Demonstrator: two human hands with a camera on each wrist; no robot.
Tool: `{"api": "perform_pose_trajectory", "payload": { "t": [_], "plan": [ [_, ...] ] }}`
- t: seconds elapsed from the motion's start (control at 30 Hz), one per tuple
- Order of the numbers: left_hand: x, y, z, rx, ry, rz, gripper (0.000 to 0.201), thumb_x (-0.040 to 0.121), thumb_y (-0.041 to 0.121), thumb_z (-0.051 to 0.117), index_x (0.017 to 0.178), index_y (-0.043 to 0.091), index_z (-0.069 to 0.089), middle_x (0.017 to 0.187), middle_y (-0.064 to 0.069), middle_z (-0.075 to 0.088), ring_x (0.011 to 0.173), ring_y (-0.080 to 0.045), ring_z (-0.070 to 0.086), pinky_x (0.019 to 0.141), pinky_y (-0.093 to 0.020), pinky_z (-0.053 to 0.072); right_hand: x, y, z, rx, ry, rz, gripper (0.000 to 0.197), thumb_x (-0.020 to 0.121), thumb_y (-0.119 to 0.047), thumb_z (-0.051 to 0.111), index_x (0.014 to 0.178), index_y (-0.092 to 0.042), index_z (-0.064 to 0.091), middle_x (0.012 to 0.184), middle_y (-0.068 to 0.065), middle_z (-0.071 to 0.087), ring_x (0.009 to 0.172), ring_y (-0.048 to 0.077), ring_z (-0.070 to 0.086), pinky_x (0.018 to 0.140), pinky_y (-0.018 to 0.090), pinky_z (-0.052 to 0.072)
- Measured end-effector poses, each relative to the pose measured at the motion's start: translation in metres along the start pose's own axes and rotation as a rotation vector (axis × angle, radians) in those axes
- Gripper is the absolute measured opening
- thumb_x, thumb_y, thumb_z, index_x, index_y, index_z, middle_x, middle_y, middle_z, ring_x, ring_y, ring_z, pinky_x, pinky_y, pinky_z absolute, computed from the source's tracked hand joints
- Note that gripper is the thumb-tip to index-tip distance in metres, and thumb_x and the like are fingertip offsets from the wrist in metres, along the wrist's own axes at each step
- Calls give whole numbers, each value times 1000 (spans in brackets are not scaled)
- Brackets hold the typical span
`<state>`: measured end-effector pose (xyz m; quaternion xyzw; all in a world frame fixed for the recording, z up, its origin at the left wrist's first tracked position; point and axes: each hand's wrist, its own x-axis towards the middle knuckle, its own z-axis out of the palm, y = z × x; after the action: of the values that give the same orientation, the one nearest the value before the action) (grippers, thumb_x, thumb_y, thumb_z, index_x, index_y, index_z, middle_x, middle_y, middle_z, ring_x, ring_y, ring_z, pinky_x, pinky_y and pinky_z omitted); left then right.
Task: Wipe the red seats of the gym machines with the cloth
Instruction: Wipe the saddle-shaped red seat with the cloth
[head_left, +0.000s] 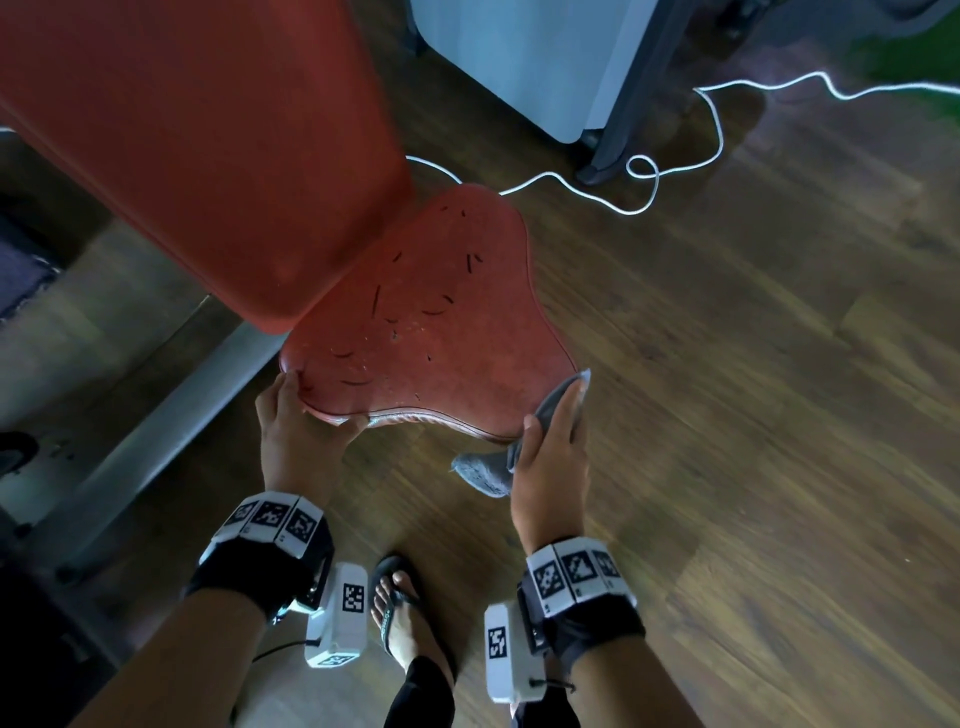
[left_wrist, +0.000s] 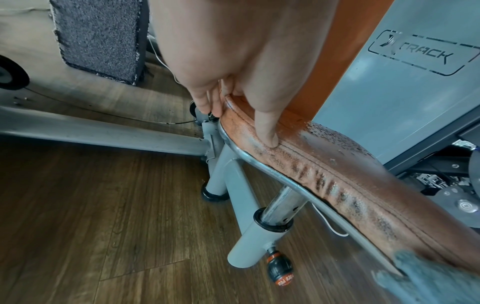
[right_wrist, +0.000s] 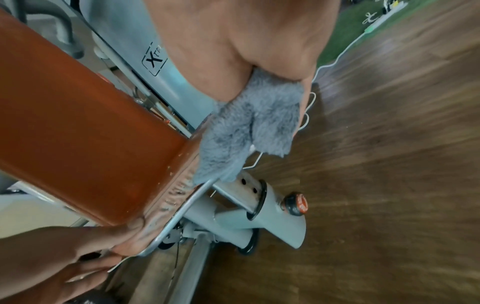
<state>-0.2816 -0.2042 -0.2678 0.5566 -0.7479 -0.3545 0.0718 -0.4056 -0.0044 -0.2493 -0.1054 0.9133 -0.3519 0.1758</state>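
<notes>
The red seat (head_left: 426, 322) carries dark curved scuffs, the cloth (head_left: 558, 410) is fuzzy grey, the floor (head_left: 753, 389) brown wood-grain, and the cable (head_left: 675, 171) at upper right white.

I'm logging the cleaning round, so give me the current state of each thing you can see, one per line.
red seat: cracked, worn, steadied at its near-left edge
cloth: bunched, pressed on seat's near-right corner
left hand: grips seat edge
right hand: holds cloth
white cable: loose on floor

The red seat (head_left: 431, 322) is a worn, cracked pad, widest at its near edge, narrowing toward one o'clock beneath the red backrest (head_left: 197, 135). The grey fluffy cloth (head_left: 550, 415) drapes over the seat's four o'clock corner, one end hanging below the rim.
</notes>
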Motion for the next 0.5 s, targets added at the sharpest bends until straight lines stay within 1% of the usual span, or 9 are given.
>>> {"api": "perform_pose_trajectory", "payload": {
  "t": [0.1, 0.17, 0.27, 0.3, 0.33, 0.4, 0.43, 0.47, 0.5],
  "plan": [
    [-1, 1, 0, 6, -2, 3, 97, 69, 31, 86, 148, 16, 33, 142, -4, 35, 122, -26, 50, 103, -37, 42, 23, 9, -9, -36, -22, -16, 62, 102, -37, 35, 155, -21, 6, 151, 15, 34, 121, 32, 54, 94, 41, 49],
    [-2, 0, 0, 4, 3, 11, 97, 69, 29, 86, 149, 16, 32, 143, -5, 34, 123, -26, 49, 104, -38, 42, 37, 15, -16, -42, -61, -49, 61, 101, -38, 35, 155, -23, 10, 143, 15, 43, 113, 32, 58, 91, 41, 51],
    [-2, 0, -1, -8, 2, 7, 98, 69, 28, 86, 150, 17, 31, 144, -3, 33, 124, -26, 49, 104, -37, 42, 39, 20, -22, -47, -110, -79, 59, 101, -40, 33, 154, -28, 11, 134, 14, 52, 105, 29, 61, 81, 33, 50],
    [-1, -1, -1, -14, -2, 6, 98, 69, 29, 86, 150, 18, 31, 144, -2, 33, 124, -25, 49, 103, -36, 42, 41, 21, -23, -50, -127, -83, 58, 101, -40, 33, 154, -28, 12, 132, 14, 54, 103, 28, 62, 78, 29, 47],
    [-1, -1, -1, -20, -8, 7, 98, 70, 29, 86, 150, 18, 31, 144, -1, 32, 124, -24, 49, 102, -34, 42, 44, 21, -26, -52, -144, -86, 57, 102, -39, 32, 154, -28, 14, 132, 13, 54, 103, 27, 62, 78, 26, 44],
    [0, -2, -1, -29, -16, 6, 98, 70, 27, 86, 150, 17, 30, 144, -1, 31, 125, -23, 48, 102, -32, 40, 57, 17, -34, -86, -180, -118, 53, 103, -34, 34, 153, -26, 20, 137, 10, 52, 113, 25, 57, 86, 22, 39],
    [0, -2, -1, -30, -18, -1, 98, 70, 27, 86, 150, 17, 30, 145, -1, 31, 126, -23, 47, 103, -32, 40, 67, 14, -40, -139, -196, -157, 51, 103, -31, 36, 153, -23, 24, 139, 8, 51, 118, 24, 54, 91, 19, 34],
    [-1, -2, 0, -32, -18, -10, 98, 71, 26, 85, 151, 17, 29, 145, -1, 30, 127, -23, 46, 104, -33, 40, 79, 10, -44, -206, -202, -216, 50, 103, -28, 38, 151, -21, 28, 140, 7, 51, 121, 22, 51, 93, 13, 27],
    [-1, -1, 0, -33, -19, -14, 98, 71, 26, 85, 151, 17, 28, 146, -1, 29, 128, -23, 45, 105, -34, 39, 92, 6, -47, -284, -207, -282, 49, 103, -27, 40, 150, -20, 31, 140, 7, 51, 123, 22, 49, 95, 11, 22]
  ]
}}
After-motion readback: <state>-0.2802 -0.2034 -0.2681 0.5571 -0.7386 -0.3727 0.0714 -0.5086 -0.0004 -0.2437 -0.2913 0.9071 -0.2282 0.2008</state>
